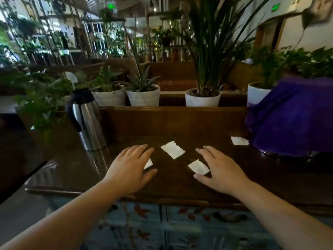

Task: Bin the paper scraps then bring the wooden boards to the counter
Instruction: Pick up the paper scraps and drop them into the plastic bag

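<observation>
Several white paper scraps lie on a dark wooden tabletop (180,183). One scrap (173,149) sits between my hands, toward the far side. Another scrap (198,166) lies just left of my right hand (219,168), beside its thumb. A third scrap (148,163) peeks out from under the fingers of my left hand (131,166). A further scrap (239,141) rests at the right, next to a purple cloth. Both hands hover flat with fingers apart, holding nothing. No wooden boards or bin can be made out.
A steel thermos jug (88,120) stands at the table's left. A purple cloth (292,118) covers something at the right. White plant pots (144,96) line a ledge behind the raised wooden back panel (176,121). A patterned cabinet front (180,224) is below.
</observation>
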Available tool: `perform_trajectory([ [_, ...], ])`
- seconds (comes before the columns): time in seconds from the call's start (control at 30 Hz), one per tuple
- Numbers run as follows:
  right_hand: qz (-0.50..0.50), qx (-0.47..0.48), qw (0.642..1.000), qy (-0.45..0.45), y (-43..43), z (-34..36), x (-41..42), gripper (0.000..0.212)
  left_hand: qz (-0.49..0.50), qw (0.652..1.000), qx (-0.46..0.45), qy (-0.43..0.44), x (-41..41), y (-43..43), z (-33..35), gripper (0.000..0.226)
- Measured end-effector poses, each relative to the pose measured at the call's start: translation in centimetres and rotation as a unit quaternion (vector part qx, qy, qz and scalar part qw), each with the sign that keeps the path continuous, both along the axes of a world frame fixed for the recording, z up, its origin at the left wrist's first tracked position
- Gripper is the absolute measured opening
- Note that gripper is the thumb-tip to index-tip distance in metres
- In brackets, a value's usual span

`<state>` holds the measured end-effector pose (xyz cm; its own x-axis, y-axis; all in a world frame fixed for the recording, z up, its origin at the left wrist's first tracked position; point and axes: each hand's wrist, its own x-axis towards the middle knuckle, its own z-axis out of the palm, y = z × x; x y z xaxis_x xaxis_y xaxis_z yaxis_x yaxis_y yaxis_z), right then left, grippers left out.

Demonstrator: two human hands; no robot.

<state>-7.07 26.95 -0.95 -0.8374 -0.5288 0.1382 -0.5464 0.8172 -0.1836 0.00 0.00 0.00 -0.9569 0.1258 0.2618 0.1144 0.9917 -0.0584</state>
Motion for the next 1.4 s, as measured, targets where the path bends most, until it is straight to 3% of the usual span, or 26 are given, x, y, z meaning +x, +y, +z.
perform_trajectory([
  [0.43, -0.113, -0.020, 0.987, -0.112, -2.2, -4.0, -8.6, 0.035, 0.077, 0.985, 0.065, -0.138, -10.4, -6.6, -5.0, 0.061],
  [0.7, -0.185, -0.056, 0.971, -0.142, -1.8, -5.5, -9.5, 0.021, -0.016, 0.987, 0.012, -0.160, -13.5, -8.1, -7.8, 0.060],
  [0.8, -0.200, -0.074, 0.966, -0.145, -1.4, -6.2, -8.9, 0.019, -0.057, 0.988, 0.016, -0.146, -14.3, -8.3, -8.3, 0.045],
  [0.9, -0.182, -0.088, 0.968, -0.147, -1.1, -6.4, -8.8, 0.018, -0.095, 0.985, 0.039, -0.139, -15.2, -8.1, -8.4, 0.030],
  [1.17, -0.103, -0.099, 0.974, -0.175, -0.8, -6.7, -10.8, 0.024, -0.143, 0.985, 0.088, -0.043, -18.6, -5.2, -5.8, 0.022],
  [1.3, -0.058, -0.063, 0.971, -0.225, -0.5, -6.5, -12.3, 0.035, -0.136, 0.985, 0.088, -0.065, -20.5, -2.6, -5.0, 0.026],
  [1.4, -0.021, -0.050, 0.973, -0.226, -0.6, -6.5, -13.3, 0.030, -0.135, 0.985, 0.083, -0.071, -21.5, -1.1, -4.9, 0.027],
])
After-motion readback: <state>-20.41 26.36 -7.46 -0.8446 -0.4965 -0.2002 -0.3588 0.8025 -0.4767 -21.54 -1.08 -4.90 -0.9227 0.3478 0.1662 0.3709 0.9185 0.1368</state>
